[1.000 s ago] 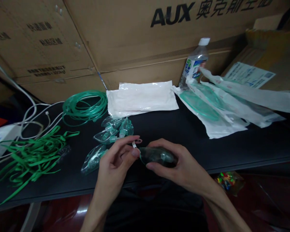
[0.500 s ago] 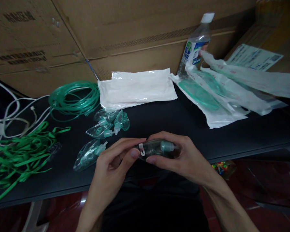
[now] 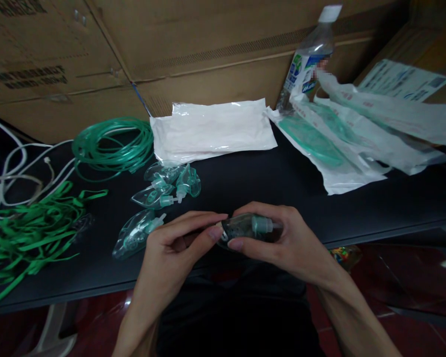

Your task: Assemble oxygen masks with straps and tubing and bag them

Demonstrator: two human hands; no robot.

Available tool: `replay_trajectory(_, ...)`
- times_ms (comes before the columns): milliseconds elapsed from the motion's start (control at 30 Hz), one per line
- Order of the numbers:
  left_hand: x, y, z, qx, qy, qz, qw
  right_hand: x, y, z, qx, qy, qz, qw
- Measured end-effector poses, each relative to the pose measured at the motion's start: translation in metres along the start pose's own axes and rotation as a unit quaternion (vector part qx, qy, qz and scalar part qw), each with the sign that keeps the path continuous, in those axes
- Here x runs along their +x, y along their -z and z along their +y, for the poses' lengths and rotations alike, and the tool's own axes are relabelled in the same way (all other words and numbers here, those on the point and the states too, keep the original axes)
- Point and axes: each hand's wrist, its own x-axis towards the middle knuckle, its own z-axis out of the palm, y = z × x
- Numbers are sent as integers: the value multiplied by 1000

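My right hand (image 3: 282, 243) grips a clear green-tinted oxygen mask (image 3: 250, 228) over the front edge of the black table (image 3: 252, 186), its green connector pointing right. My left hand (image 3: 174, 248) pinches the mask's left end, where a small white clip sits between thumb and forefinger. Just left of my hands, several more clear masks (image 3: 159, 193) lie on the table.
A coil of green tubing (image 3: 111, 146) and a heap of green straps (image 3: 33, 230) lie at the left beside white cables (image 3: 22, 168). A flat white pouch (image 3: 211, 129) lies mid-table. Sealed packaged masks (image 3: 338, 144) and a water bottle (image 3: 306, 62) are at the right. Cardboard boxes (image 3: 193, 39) stand behind.
The mask has turned in my right hand, so its green connector now shows. My left fingers have brought the white clip against the mask's end. The view has tilted down a little.
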Motion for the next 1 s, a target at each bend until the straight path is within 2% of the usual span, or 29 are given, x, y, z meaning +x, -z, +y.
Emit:
replay_trajectory(100,-1,-1,0,-10,38,1,999,0,1,2,9,13,-9,1000)
replay_trajectory(200,-1,-2,1,-13,47,7,999,0,1,4,20,35,-21,999)
replay_trajectory(333,-3,-3,4,-3,15,20,1000,-1,0,3,21,36,-12,999)
replay_trajectory(533,-6,-3,4,-14,-27,-13,999,0,0,1,27,37,25,999)
replay_trajectory(800,-10,-5,-2,21,-63,23,998,-2,0,3,37,45,9,998)
replay_trajectory(933,-13,-9,-1,17,-68,56,996,-2,1,5,22,66,-4,998)
replay_trajectory(1000,-13,-10,-1,15,-70,56,996,-2,2,5,13,80,-11,997)
